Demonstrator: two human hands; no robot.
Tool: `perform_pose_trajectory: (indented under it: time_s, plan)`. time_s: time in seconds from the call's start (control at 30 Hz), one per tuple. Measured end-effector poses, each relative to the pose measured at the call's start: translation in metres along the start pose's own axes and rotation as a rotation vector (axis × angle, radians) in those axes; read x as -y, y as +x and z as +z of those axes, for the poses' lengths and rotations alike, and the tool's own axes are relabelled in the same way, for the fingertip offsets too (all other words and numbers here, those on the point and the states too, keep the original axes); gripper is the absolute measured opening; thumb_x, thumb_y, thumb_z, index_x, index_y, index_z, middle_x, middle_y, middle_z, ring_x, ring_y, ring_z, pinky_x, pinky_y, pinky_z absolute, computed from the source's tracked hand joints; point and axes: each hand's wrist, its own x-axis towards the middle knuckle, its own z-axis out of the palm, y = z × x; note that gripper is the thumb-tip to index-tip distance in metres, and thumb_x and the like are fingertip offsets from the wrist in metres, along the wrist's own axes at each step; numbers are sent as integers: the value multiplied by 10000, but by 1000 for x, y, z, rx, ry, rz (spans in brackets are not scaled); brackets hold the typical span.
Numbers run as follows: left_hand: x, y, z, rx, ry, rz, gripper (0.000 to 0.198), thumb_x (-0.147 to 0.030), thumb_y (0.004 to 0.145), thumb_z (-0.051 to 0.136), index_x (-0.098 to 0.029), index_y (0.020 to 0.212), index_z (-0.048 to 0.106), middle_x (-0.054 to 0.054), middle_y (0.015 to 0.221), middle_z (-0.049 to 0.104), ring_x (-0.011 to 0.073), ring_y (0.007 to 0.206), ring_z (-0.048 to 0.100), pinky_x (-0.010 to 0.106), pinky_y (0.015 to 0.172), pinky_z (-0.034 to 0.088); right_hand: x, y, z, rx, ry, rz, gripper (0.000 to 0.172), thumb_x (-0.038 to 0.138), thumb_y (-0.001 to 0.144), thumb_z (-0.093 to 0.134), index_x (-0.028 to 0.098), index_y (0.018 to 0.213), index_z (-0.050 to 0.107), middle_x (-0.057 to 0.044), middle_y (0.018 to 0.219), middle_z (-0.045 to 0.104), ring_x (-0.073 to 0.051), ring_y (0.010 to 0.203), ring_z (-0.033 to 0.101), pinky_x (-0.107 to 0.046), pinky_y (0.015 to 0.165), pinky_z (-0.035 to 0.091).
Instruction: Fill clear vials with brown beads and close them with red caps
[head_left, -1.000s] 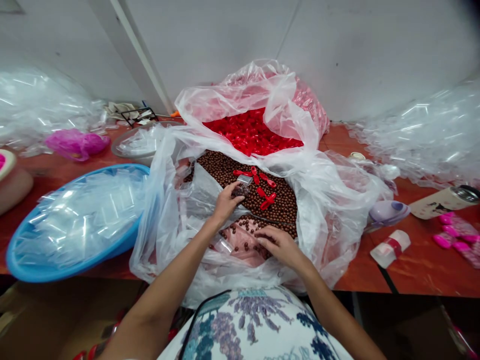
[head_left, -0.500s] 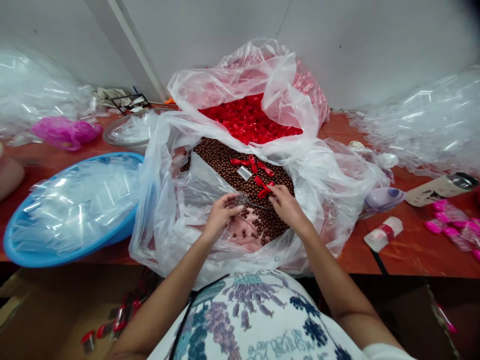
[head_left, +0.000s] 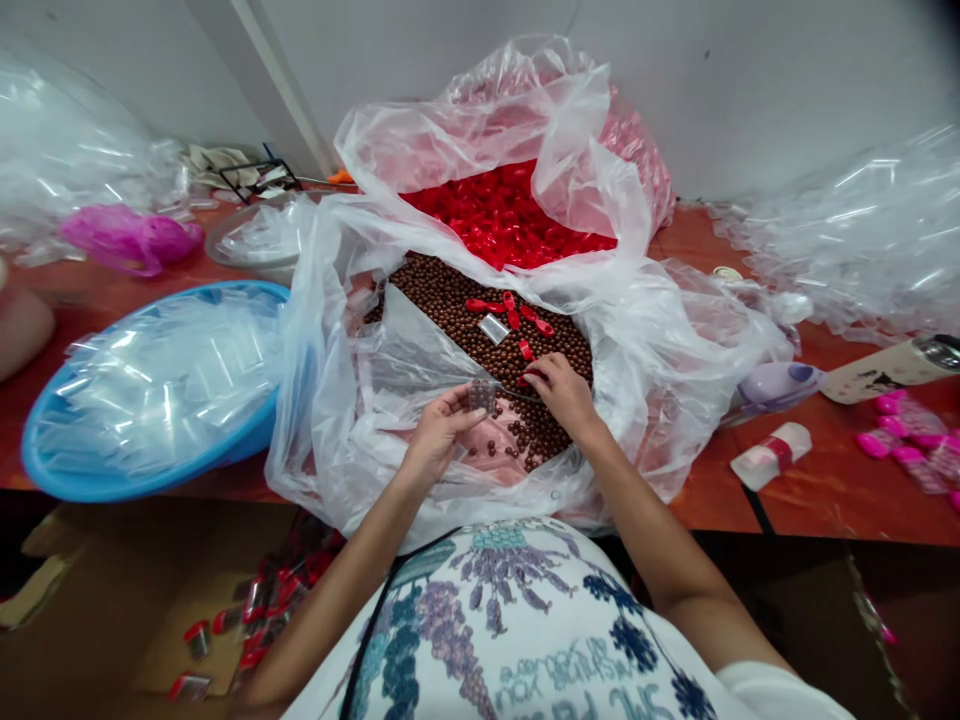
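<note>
My left hand (head_left: 441, 428) is closed around a small clear plastic container (head_left: 482, 396) with brown balls in it. To its right, my right hand (head_left: 559, 388) has thumb and fingers pinched on a small red plastic piece (head_left: 523, 380), mostly hidden by the fingertips. Both hands are over a white plastic bag (head_left: 630, 390) spread open around many brown balls (head_left: 442, 305). On the balls lie several red plastic pieces (head_left: 537, 321), a single red piece (head_left: 525, 350) near my right fingers, and another clear container (head_left: 494, 328).
Behind is a bag of red pieces (head_left: 502, 220). A blue basin (head_left: 90, 487) of clear plastic parts stands left. At right lie a purple scoop (head_left: 776, 386), a tumbler (head_left: 885, 372) and a red-banded container (head_left: 772, 456). A cardboard box (head_left: 97, 620) below holds red-capped containers.
My right hand has drawn slightly left, and its fingers now pinch a red piece close to the container. The container in my left hand shows more clearly. The view has shifted a little.
</note>
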Motion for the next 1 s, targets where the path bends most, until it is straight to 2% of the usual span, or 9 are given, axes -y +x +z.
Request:
perform_pose_trajectory:
  time_s: [0.1, 0.23, 0.37, 0.5, 0.57, 0.67, 0.8, 0.9, 1.0]
  plan:
    - [-2, -2, 0, -4, -14, -30, 465, -80, 548, 790, -135, 997, 678, 54, 981, 707, 146, 866, 644, 256, 839, 482, 2, -2, -3, -49, 86, 38, 183, 298, 893, 503, 230, 985, 646, -44, 967, 638, -194, 907, 599, -327, 866, 455]
    - [-3, -3, 1, -10, -41, -93, 434, -70, 575, 767, -136, 994, 679, 60, 989, 707, 152, 795, 660, 267, 752, 526, 2, -4, -7, -123, 304, 112, 307, 291, 884, 475, 225, 1160, 590, -41, 1076, 648, -182, 932, 596, -342, 892, 453]
    - [-2, -4, 0, 15, -62, -144, 417, -62, 607, 739, -130, 1014, 682, 77, 999, 707, 157, 773, 671, 262, 706, 546, 1, -6, -9, -19, 597, 308, 395, 347, 862, 467, 222, 1217, 584, -57, 1120, 637, -140, 764, 602, -296, 697, 512]
    - [1, -3, -2, 89, -42, -173, 437, -57, 626, 721, -130, 1055, 681, 92, 1023, 706, 149, 774, 676, 244, 703, 545, 8, -13, -8, 50, 778, 369, 437, 383, 760, 624, 213, 1163, 620, -53, 1141, 649, -158, 863, 609, -234, 610, 489]
    - [3, -2, -2, 132, -43, -190, 453, -59, 633, 711, -131, 1079, 675, 103, 1059, 698, 158, 799, 680, 248, 712, 544, 12, -16, -7, 48, 794, 374, 437, 400, 740, 658, 198, 1128, 639, -45, 1046, 679, -150, 813, 602, -221, 581, 468]
    - [6, -1, -1, 164, -64, -201, 475, -59, 636, 699, -134, 1103, 665, 113, 1107, 683, 179, 856, 681, 263, 745, 543, 17, -19, -7, 78, 764, 371, 388, 453, 783, 609, 192, 1064, 664, -18, 868, 678, -123, 682, 563, -221, 553, 455]
    - [9, -2, -1, 172, -78, -206, 469, -70, 638, 693, -130, 1102, 664, 117, 1122, 678, 198, 907, 674, 291, 795, 542, 19, -20, -8, 120, 695, 286, 323, 453, 818, 566, 198, 977, 686, -31, 935, 660, -149, 796, 580, -227, 604, 470]
    - [9, -4, -2, 191, -79, -216, 461, -80, 651, 685, -133, 1108, 662, 119, 1142, 668, 203, 933, 665, 312, 816, 540, 22, -21, -8, 132, 704, 261, 303, 417, 850, 533, 215, 1028, 672, -22, 929, 660, -151, 831, 587, -236, 658, 476]
    - [6, -6, -2, 188, -84, -209, 451, -71, 655, 670, -140, 1101, 668, 107, 1114, 681, 184, 894, 669, 293, 805, 538, 26, -22, -8, 163, 770, 310, 344, 401, 878, 489, 225, 1145, 616, -4, 817, 641, -119, 710, 575, -220, 602, 463]
